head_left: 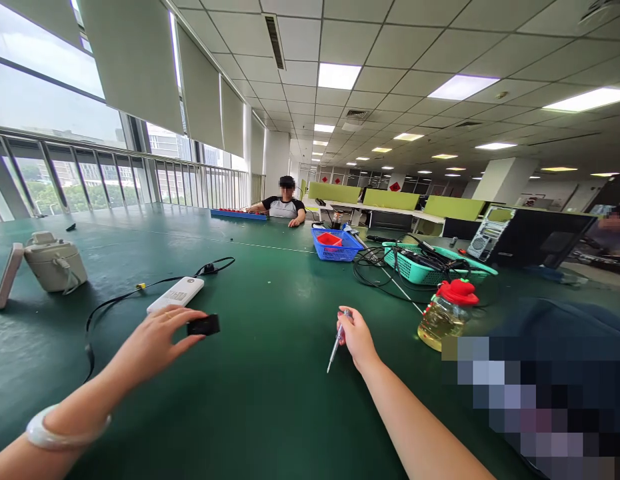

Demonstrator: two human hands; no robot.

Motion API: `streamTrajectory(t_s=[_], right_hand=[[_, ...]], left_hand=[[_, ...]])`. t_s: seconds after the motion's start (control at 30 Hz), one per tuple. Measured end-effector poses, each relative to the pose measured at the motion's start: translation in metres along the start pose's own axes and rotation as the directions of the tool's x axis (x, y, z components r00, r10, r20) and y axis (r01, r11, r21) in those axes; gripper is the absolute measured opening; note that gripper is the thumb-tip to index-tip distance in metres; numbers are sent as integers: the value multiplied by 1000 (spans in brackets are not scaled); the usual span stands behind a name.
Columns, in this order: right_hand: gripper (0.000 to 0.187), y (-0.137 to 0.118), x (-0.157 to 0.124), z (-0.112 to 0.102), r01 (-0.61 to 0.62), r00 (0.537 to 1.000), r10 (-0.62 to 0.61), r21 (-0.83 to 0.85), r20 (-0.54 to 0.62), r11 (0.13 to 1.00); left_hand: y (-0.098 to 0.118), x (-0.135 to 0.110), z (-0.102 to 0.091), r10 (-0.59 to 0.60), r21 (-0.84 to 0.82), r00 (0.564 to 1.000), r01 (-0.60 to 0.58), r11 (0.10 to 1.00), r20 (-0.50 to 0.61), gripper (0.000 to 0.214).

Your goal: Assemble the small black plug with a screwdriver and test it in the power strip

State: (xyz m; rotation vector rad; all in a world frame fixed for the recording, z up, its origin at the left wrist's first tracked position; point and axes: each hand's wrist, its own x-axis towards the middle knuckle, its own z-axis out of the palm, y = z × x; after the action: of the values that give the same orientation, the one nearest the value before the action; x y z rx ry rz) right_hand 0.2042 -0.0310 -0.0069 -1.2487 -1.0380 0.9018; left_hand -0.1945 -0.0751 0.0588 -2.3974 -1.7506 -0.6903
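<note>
Between the thumb and fingers of my left hand [163, 337] is a small black box-shaped piece [204, 325], held above the green table. A pale bangle circles that wrist. My right hand [357, 339] grips a thin screwdriver [335, 348] with a clear handle, its metal tip pointing down toward the table. Just beyond my left hand lies a white power strip [177, 293], with its black cord [115, 301] curving around on the tabletop. The two hands are well apart, and the black piece and the screwdriver do not touch.
A blue basket [337, 252] with a red tray and a teal basket [415, 272] of black cables stand farther back. At right is a red-lidded jar [446, 320] of yellowish liquid. A beige case [55, 263] stands left. Another person [285, 205] sits at the far end.
</note>
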Motion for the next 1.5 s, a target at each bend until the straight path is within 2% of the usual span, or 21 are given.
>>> streamTrajectory(t_s=[0.07,0.17,0.27,0.37,0.5,0.6,0.67,0.8,0.93,1.0,1.03,1.1,1.2,1.27,1.37,1.5], right_hand=[[41,-9,-6,0,99,995,-99,15,-34,995],[38,-24,-21,0,332,941,-337,-97,-40,938],[26,-33,-37,3,489,872,-478,-220,105,844],[17,-36,-47,8,545,838,-503,-261,212,797],[21,-41,-50,12,530,846,-468,-306,255,791],[31,-43,-47,11,567,821,-493,-316,289,761],[39,-43,-44,9,581,811,-505,-316,294,750],[47,-37,-40,5,561,826,-491,-318,277,764],[45,-36,-42,3,616,788,-542,-346,294,708],[42,-37,-45,3,672,740,-585,-345,330,655],[41,-38,-47,4,711,703,-608,-337,370,617],[37,-40,-50,6,801,598,-647,-320,474,506],[34,-40,-54,10,905,425,-674,-310,605,292],[32,-41,-56,12,935,340,-677,-312,653,169],[34,-41,-58,14,952,250,-679,-304,690,41],[38,-41,-59,14,955,179,-678,-293,713,-56]], left_hand=[[36,7,7,112,-65,992,-109,992,50,42],[90,25,27,284,-141,953,-269,953,102,32],[132,48,53,359,-155,922,-337,929,145,24],[157,69,77,349,-124,920,-331,936,178,21],[163,78,99,311,-126,934,-292,948,177,24],[155,77,109,315,-200,935,-282,938,162,25],[149,76,115,339,-279,924,-284,917,175,26],[141,78,123,343,-394,913,-240,887,218,30],[140,80,127,314,-413,920,-198,889,233,32],[140,80,128,304,-407,923,-190,893,235,36],[140,79,128,301,-403,924,-190,895,234,39],[140,79,129,297,-396,926,-190,898,231,42],[140,79,131,289,-390,930,-186,902,225,41],[140,80,132,285,-387,934,-186,903,216,39],[140,80,132,293,-385,935,-199,901,202,36],[140,80,130,303,-383,933,-212,899,195,34]])
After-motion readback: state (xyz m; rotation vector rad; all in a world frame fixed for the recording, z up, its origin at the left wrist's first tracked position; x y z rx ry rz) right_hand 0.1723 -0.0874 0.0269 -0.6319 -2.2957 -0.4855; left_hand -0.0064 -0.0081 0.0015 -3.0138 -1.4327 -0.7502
